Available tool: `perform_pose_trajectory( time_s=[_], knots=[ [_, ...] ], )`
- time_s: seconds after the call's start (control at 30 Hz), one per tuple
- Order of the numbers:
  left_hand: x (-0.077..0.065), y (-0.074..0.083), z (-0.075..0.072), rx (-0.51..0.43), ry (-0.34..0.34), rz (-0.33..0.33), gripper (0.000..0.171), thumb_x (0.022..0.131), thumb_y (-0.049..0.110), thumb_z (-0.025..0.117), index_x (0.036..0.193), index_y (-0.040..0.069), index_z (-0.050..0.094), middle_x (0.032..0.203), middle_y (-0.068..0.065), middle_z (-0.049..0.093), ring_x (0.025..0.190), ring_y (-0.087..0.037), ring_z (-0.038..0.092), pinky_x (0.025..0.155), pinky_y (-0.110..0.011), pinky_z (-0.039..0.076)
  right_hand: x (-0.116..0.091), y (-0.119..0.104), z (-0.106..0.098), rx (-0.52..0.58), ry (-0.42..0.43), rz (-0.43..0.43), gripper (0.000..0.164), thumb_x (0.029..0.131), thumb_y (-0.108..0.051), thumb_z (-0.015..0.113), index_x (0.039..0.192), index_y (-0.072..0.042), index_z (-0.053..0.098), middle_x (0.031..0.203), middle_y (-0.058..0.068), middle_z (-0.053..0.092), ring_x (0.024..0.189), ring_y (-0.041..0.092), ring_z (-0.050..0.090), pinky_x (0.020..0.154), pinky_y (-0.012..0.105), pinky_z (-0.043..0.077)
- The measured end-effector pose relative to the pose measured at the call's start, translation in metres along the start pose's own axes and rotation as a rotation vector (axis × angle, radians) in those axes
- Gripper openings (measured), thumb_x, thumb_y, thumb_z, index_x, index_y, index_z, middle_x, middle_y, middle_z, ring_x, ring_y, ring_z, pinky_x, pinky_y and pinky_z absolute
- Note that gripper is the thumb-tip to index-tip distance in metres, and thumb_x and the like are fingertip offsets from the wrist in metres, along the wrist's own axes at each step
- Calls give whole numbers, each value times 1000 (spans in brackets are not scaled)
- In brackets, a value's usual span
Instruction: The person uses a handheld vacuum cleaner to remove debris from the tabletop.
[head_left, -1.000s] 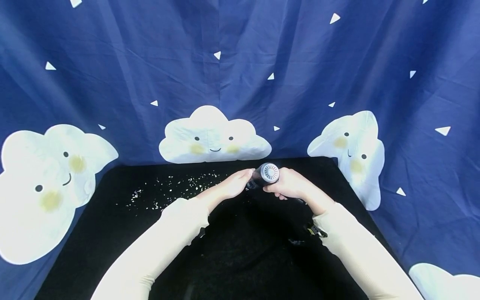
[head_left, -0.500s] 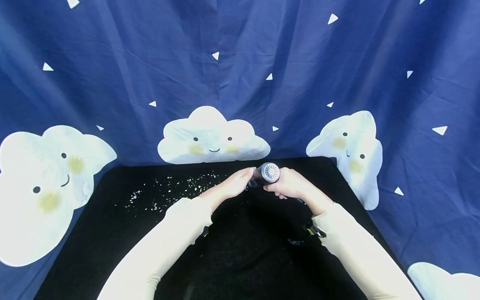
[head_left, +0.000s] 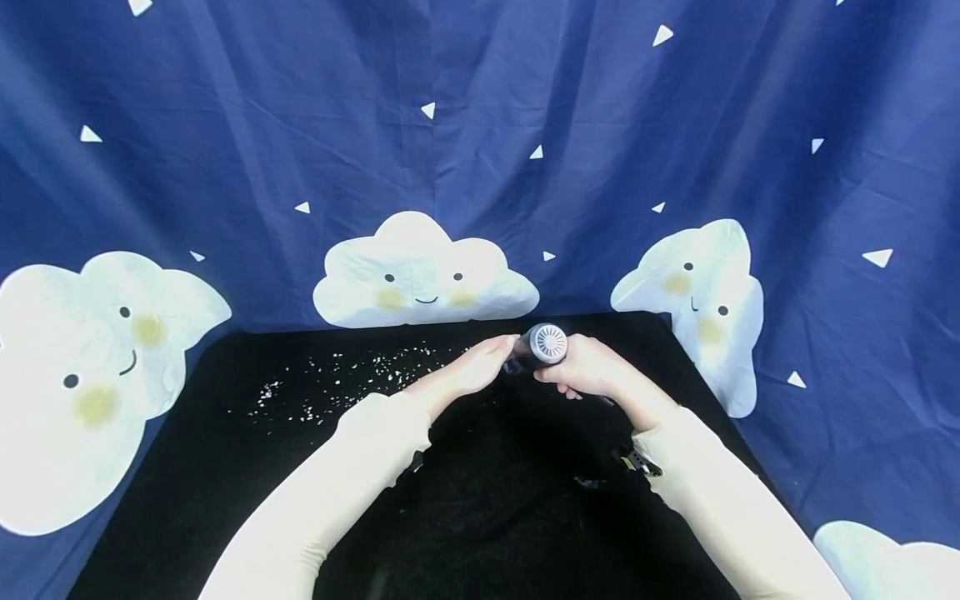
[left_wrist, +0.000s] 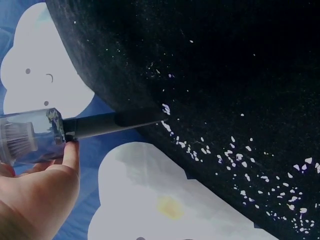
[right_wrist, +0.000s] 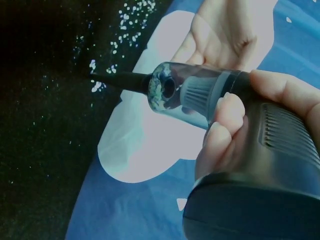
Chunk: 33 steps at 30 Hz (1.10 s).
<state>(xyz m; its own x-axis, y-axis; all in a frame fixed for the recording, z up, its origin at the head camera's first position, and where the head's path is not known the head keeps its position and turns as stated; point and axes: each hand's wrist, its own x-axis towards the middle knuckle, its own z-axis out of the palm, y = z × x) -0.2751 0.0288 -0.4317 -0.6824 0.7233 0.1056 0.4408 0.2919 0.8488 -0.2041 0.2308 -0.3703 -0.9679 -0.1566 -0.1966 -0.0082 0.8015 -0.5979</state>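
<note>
A dark handheld vacuum [head_left: 548, 342] with a grey vented end is held over the far part of the black cloth. My right hand [head_left: 588, 364] grips its body, fingers wrapped round it in the right wrist view. Against the clear dust cup [right_wrist: 192, 95], my left hand [head_left: 480, 364] supports the front with its palm turned to it and fingers partly hidden behind. A pleated filter [right_wrist: 197, 92] and pale flecks show inside the cup. The narrow black nozzle [left_wrist: 105, 125] points down, its tip right at some white bits [left_wrist: 166, 110].
More white bits [head_left: 390, 367] lie scattered over the left far part of the black cloth [head_left: 480, 517]. Behind its far edge hangs a blue curtain [head_left: 480, 100] with white clouds and triangles. A small dark item [head_left: 590, 483] lies near the right forearm.
The vacuum and both hands have shifted slightly to the right over the last half second. The hands keep the same hold.
</note>
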Motion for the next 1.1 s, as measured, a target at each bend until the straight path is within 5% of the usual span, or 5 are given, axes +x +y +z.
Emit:
perform_pose_trajectory(
  time_s=[0.13, 0.5, 1.1],
  knots=[
    [-2, 3, -1, 44, 14, -52, 47, 112, 24, 24, 142, 1, 52, 144, -14, 55, 138, -26, 45, 116, -39, 32, -3, -3, 0, 36, -19, 9, 26, 82, -32, 78, 76, -8, 68, 56, 5, 62, 47, 18, 61, 54, 33, 53],
    [-7, 5, -3, 28, 6, -49, 46, 112, 23, 25, 139, 2, 55, 141, -14, 57, 136, -25, 47, 115, -39, 34, -4, -4, 1, 45, -33, 3, 24, 83, -30, 77, 79, -8, 69, 57, 6, 63, 48, 19, 62, 61, 43, 56],
    [-7, 7, 2, 17, -11, -45, 47, 112, 25, 24, 135, 4, 59, 136, -12, 60, 132, -23, 51, 113, -39, 36, -10, 1, -1, 53, -40, -10, 25, 82, -30, 78, 80, -7, 69, 58, 6, 63, 53, 27, 65, 53, 35, 54]
  ],
)
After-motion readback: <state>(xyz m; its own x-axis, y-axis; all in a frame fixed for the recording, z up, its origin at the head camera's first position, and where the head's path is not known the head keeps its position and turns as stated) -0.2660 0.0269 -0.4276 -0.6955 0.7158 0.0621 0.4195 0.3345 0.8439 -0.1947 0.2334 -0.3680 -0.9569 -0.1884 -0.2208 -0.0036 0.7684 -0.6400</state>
